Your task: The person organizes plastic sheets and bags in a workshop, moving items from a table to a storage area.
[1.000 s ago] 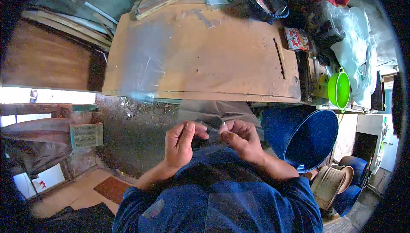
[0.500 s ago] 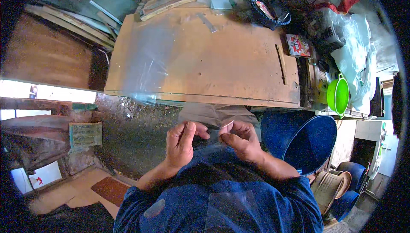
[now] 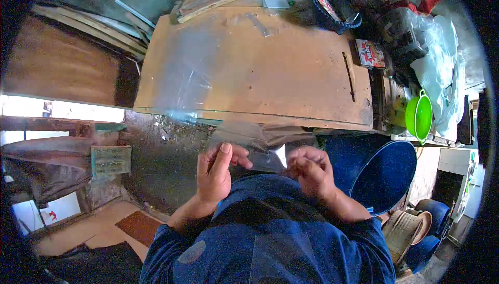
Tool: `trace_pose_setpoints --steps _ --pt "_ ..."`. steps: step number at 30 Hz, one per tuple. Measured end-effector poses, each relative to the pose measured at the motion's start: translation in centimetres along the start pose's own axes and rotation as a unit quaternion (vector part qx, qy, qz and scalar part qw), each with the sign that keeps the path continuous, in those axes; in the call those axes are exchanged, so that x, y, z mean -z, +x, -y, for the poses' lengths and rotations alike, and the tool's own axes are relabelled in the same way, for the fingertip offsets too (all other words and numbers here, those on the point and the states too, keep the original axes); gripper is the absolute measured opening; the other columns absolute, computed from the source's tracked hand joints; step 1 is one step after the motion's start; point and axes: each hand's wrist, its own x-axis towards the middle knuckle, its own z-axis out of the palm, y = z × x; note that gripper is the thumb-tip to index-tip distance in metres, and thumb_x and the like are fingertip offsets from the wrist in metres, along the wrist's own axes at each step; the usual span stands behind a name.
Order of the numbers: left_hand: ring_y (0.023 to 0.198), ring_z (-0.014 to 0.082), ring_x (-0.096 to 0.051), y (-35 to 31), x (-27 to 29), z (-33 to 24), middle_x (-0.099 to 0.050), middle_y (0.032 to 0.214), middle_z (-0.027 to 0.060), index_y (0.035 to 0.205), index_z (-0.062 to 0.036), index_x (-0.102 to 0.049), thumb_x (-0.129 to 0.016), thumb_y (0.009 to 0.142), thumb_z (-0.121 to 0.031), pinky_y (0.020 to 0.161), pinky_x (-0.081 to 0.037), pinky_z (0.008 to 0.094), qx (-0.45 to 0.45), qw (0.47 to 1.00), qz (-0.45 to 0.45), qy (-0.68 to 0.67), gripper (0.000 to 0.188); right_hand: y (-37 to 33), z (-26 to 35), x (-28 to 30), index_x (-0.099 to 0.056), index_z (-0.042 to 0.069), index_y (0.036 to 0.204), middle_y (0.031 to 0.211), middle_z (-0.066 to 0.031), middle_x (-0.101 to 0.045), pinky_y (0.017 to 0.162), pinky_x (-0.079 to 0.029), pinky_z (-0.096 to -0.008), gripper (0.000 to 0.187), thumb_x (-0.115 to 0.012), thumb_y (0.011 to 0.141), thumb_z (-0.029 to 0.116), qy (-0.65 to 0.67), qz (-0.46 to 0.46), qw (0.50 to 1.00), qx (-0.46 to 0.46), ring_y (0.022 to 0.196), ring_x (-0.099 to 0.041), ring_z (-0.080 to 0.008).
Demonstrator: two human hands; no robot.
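Observation:
Between my hands hangs a thin piece of clear plastic film [image 3: 236,134], stretched out in front of my body toward the table's near edge. Whether it is a bag or a single sheet I cannot tell. My left hand [image 3: 217,172] is closed on its near left side, thumb up and fingers curled. The film's right side is pinched in my right hand [image 3: 312,172], whose fingers are slightly blurred. A bright glint shows on the film beside the right fingertips. On the table's left part lies more clear plastic [image 3: 192,84], flat and shiny.
Ahead stands a wooden table [image 3: 291,81] with a thin stick [image 3: 349,76], a small box [image 3: 369,54] and a dark basket [image 3: 335,16]. Wood strips [image 3: 218,3] lie at its back. To the right are a blue barrel [image 3: 382,175] and a green basin [image 3: 419,117].
My hands have moved farther apart, the right one shifting right, and the film between them is spread wider. The view has swung slightly, so the surroundings sit a little farther right.

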Motion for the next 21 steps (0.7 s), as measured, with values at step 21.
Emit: trace_pose_setpoints --steps 21 --pt "0.058 0.0222 -0.063 -1.5 -0.3 -1.6 -0.063 0.076 0.0140 0.084 0.0040 -0.061 -0.044 0.097 -0.027 0.054 -0.051 0.0326 0.023 0.992 0.062 -0.107 0.037 -1.9 0.7 1.5 -0.063 0.001 0.092 0.082 -0.0103 -0.065 0.054 -0.040 -0.0267 0.012 -0.061 0.087 0.012 0.073 0.018 0.996 0.056 0.064 -0.053 -0.0131"
